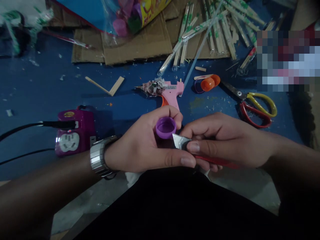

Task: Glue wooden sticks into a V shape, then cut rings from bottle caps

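My left hand [147, 143], with a metal watch on its wrist, is closed round a small purple bottle cap [165, 127], held open side up between thumb and fingers. My right hand [225, 141] is closed on a red-handled utility knife [185, 144]. Its silver blade tip rests against the lower right rim of the cap. Both hands meet just above my dark-clothed lap, over a blue surface [45, 90].
A pink glue gun [167, 91] lies just beyond the hands, an orange cap [210, 82] and red-and-yellow scissors [255, 105] to its right. A purple power socket [73, 133] with a black cable sits left. Cardboard [140, 43] and wrapped wooden sticks [217, 26] lie at the back.
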The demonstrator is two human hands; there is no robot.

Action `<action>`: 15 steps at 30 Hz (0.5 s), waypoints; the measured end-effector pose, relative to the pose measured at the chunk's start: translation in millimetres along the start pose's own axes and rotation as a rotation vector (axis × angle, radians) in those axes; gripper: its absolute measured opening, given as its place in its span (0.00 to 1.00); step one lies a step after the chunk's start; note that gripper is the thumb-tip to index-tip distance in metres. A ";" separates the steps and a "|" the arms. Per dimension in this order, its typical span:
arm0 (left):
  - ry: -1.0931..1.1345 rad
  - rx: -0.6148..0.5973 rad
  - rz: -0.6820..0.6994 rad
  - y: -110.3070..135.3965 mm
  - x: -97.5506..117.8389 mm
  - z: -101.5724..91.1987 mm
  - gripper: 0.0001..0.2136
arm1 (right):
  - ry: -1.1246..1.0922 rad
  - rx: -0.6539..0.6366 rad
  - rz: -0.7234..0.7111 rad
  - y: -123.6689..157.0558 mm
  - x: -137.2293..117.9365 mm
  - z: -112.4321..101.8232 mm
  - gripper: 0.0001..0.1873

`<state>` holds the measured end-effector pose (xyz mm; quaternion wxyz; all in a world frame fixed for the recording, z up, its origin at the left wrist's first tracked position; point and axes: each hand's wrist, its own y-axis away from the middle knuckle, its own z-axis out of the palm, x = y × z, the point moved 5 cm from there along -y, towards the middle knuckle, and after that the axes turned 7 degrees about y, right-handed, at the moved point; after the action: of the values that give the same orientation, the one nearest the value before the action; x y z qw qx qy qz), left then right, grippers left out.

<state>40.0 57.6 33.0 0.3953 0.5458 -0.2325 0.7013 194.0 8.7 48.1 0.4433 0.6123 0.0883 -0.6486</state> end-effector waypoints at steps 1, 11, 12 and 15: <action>-0.006 -0.001 -0.002 0.0 -0.2 -0.3 0.24 | -0.001 -0.004 0.005 0.1 -0.1 0.3 0.14; -0.146 0.020 0.029 2.5 3.4 -1.8 0.23 | 0.036 -0.009 0.042 0.7 -1.0 -0.4 0.16; -0.165 0.021 0.038 2.4 3.9 -2.1 0.24 | 0.039 -0.010 0.049 0.7 -0.7 -0.7 0.16; -0.230 0.011 0.044 1.8 4.3 -3.0 0.25 | 0.050 -0.013 0.079 1.0 1.2 -1.4 0.16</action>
<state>36.3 60.1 36.4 0.3473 0.6196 -0.2843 0.6440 195.9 8.5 47.1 0.4700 0.6284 0.0793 -0.6147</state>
